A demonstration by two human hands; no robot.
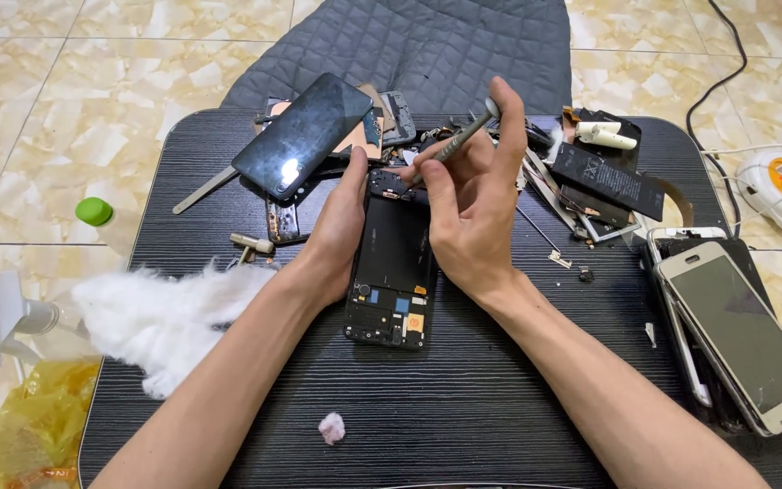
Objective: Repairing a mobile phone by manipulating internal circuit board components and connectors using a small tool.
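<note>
An opened black phone frame (394,272) with its insides exposed lies in the middle of the dark table (463,398). My left hand (341,222) grips its left edge near the top. My right hand (471,195) holds a slim metal screwdriver (457,140) with the index finger on its cap. The tip points down-left onto the phone's upper end.
A black phone screen panel (302,136), a battery (606,177) and loose parts lie at the back. White-framed phones (739,330) are stacked at the right. A wad of white cotton (160,317) sits at the left edge, a small pink tuft (331,427) in front.
</note>
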